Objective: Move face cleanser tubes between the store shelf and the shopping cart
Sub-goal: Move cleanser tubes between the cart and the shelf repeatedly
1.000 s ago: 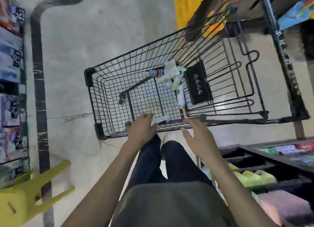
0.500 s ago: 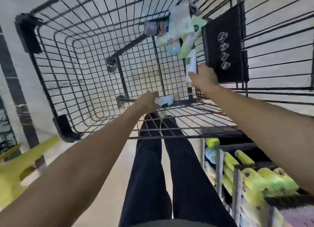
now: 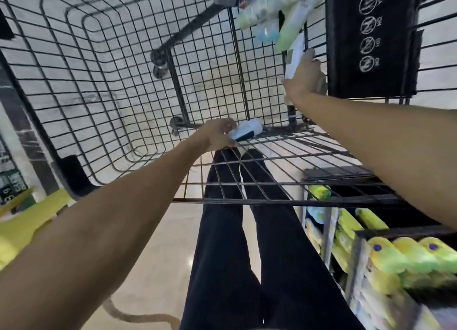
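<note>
Both my arms reach down into the black wire shopping cart (image 3: pixel 103 87). My left hand (image 3: pixel 218 135) is closed around a small white tube (image 3: pixel 248 129) lying at the cart's near end. My right hand (image 3: pixel 303 78) grips a long white cleanser tube (image 3: pixel 294 55) that stands against the cart's right side. Above it, a pile of pale green and white tubes (image 3: pixel 277 8) lies on the cart floor at the top of the view.
A black flap with white round symbols (image 3: pixel 368 37) hangs on the cart's right. A store shelf of yellow-green packs (image 3: pixel 400 258) runs along the lower right. A yellow stool (image 3: pixel 27 225) sits at the left. My dark-trousered legs (image 3: pixel 247 243) are below the cart.
I have leaned far over the cart. Both hands went from hovering at its rim to inside it, the left closing on the small white tube, the right on the long white one.
</note>
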A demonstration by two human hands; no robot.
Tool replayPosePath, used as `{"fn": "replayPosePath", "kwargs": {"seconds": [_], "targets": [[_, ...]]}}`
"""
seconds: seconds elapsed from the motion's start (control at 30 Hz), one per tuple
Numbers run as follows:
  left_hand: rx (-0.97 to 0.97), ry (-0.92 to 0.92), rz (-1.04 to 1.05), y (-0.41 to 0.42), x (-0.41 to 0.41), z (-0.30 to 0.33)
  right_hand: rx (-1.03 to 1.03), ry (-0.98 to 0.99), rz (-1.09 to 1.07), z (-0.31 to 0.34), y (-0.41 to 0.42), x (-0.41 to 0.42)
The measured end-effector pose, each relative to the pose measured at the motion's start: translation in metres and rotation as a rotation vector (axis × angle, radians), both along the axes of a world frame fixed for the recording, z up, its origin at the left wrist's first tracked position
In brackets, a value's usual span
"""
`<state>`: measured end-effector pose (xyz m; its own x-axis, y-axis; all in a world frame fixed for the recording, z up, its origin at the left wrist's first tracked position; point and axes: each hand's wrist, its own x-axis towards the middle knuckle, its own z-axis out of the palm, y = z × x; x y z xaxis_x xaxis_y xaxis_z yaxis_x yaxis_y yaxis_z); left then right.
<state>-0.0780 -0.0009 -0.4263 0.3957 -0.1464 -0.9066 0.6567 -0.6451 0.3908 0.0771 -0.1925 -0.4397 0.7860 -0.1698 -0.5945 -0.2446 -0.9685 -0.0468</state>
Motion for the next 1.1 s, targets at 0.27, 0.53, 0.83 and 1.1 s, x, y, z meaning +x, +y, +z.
{"fn": "replayPosePath", "kwargs": {"seconds": [0.27,0.53,0.83,1.1], "targets": [[0.057,-0.053,0.302,0.012,0.000,-0.003,0.019,-0.015,-0.010,-0.004,-0.005,-0.004],[-0.001,-0.009,0.801,0.018,0.010,0.021,0.390,0.078,-0.516,0.009,-0.019,-0.020],[-0.134,-0.095,0.994,0.032,0.039,0.134,1.095,0.350,-0.948,0.127,-0.014,-0.023],[-0.445,-0.352,1.307,0.024,0.037,0.309,1.536,0.256,-0.919,0.305,-0.010,-0.041]]}}
